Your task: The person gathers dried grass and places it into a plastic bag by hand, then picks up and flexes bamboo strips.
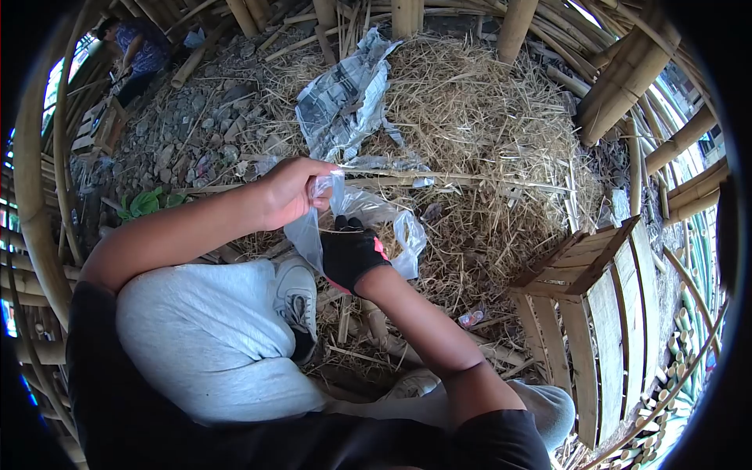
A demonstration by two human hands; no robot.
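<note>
A thin clear plastic bag (305,238) hangs between my hands, with a loose loop of it out to the right. My bare left hand (293,194) pinches the bag's upper edge between thumb and fingers. Just below and to the right, my right hand (349,254), in a black glove with pinkish-red trim, has its fingers curled against the plastic. Part of the bag covers those fingers, so their exact hold is partly hidden. Beneath both hands lies dry straw (478,117). Crumpled newspaper (341,98) rests on the ground beyond my left hand.
A wooden slatted crate (587,321) stands to the right. Bamboo poles (627,86) surround the space. Stony ground (184,129) and a green plant (142,204) lie to the left. Another person (139,53) is at the far left beside a wooden crate (98,129).
</note>
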